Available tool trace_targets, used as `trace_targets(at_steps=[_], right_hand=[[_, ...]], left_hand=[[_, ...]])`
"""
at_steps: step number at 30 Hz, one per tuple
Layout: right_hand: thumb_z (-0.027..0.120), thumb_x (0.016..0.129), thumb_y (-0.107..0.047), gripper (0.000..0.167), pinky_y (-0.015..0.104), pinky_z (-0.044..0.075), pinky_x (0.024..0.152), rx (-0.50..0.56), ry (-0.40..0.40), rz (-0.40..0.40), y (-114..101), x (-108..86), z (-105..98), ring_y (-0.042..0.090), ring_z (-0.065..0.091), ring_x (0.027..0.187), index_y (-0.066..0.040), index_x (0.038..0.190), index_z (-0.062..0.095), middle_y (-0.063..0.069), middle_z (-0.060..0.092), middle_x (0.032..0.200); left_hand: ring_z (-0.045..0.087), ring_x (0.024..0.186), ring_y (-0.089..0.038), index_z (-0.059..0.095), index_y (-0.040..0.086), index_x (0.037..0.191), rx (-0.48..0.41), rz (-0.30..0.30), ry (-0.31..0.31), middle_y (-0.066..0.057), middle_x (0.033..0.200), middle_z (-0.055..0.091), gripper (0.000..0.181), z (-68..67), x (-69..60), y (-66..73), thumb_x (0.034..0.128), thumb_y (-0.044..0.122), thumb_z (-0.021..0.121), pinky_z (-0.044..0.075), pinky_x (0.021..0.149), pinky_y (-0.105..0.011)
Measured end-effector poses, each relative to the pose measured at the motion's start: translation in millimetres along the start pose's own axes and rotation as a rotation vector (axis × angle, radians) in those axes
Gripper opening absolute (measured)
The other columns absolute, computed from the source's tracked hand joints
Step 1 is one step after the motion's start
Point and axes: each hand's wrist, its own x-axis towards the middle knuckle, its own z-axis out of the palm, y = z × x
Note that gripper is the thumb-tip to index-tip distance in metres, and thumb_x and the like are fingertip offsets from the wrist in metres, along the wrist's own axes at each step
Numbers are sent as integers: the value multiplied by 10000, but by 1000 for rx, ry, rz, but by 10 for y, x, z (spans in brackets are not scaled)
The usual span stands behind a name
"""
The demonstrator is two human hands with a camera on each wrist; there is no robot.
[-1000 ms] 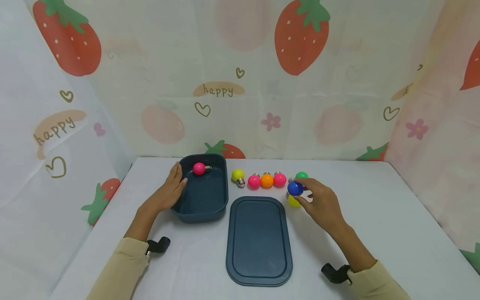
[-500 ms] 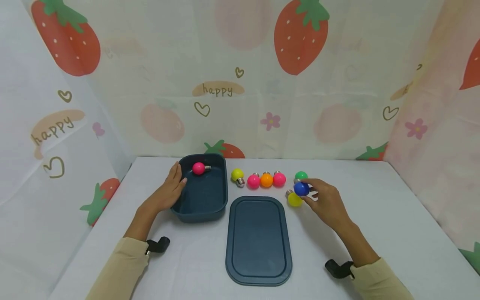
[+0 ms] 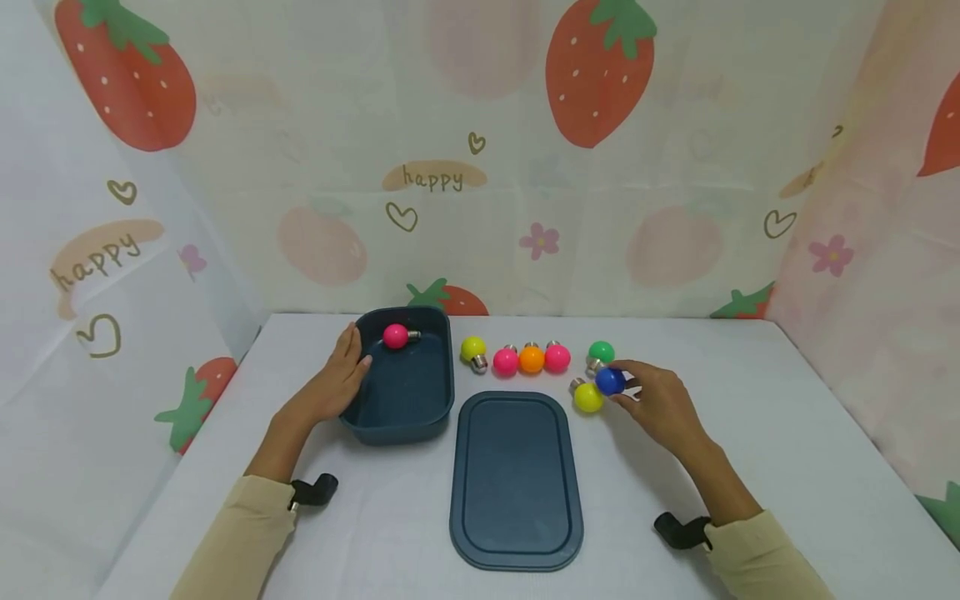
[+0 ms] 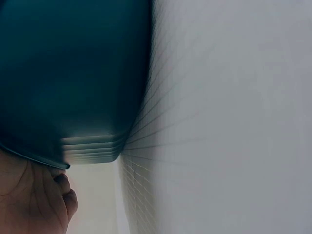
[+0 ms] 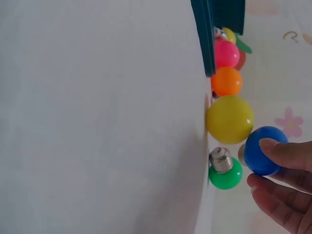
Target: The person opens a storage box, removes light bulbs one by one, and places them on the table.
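Observation:
Between thumb and fingers, my right hand pinches a blue light bulb by its globe. In the right wrist view the blue bulb is beside a yellow bulb and a green bulb with a silver screw base. My left hand rests against the left rim of a dark blue box, fingers straight. Inside the box a pink bulb lies on its side near the back. The left wrist view shows part of that hand at the box wall.
A dark blue lid lies flat right of the box. Behind it stand a yellow-green bulb, a pink bulb, an orange bulb and another pink bulb in a row. A patterned cloth hangs at the back.
My right hand has moved a little to the right with the blue bulb, uncovering more of the green and yellow bulbs. The left hand stays at the box rim.

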Motion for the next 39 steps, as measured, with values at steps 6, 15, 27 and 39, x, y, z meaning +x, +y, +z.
trace_targets(at_steps=[6, 15, 27, 39], right_hand=[[823, 829, -2, 491, 467, 608, 784, 22, -37, 4, 26, -1, 21, 347, 730, 937, -19, 1291, 659, 209, 705, 1208], [792, 850, 25, 466, 444, 604, 801, 98, -142, 57, 38, 9, 26, 360, 732, 964, 11, 1289, 637, 236, 669, 1256], [785, 863, 10, 458, 426, 605, 807, 97, -201, 98, 58, 11, 44, 354, 724, 980, 19, 1295, 633, 241, 660, 1269], [789, 872, -24, 449, 440, 600, 830, 76, -217, 109, 76, 6, 58, 336, 720, 970, 24, 1287, 623, 252, 661, 1253]], left_hand=[[-95, 1537, -415, -72, -97, 1565, 3, 4, 4, -259, 1662, -130, 685, 9, 2, -24, 1132, 336, 235, 46, 1222, -583], [-107, 1538, -407, -71, -99, 1564, 2, 4, 0, -250, 1663, -138, 689, -10, -19, -14, 1131, 339, 239, 44, 1218, -593], [-113, 1539, -398, -80, -91, 1565, -6, 5, -2, -233, 1666, -154, 681, -19, -12, -19, 1131, 312, 255, 39, 1220, -589], [-105, 1535, -416, -69, -103, 1562, -13, 8, -4, -236, 1665, -152, 674, -11, -16, 10, 1131, 300, 257, 37, 1216, -598]])
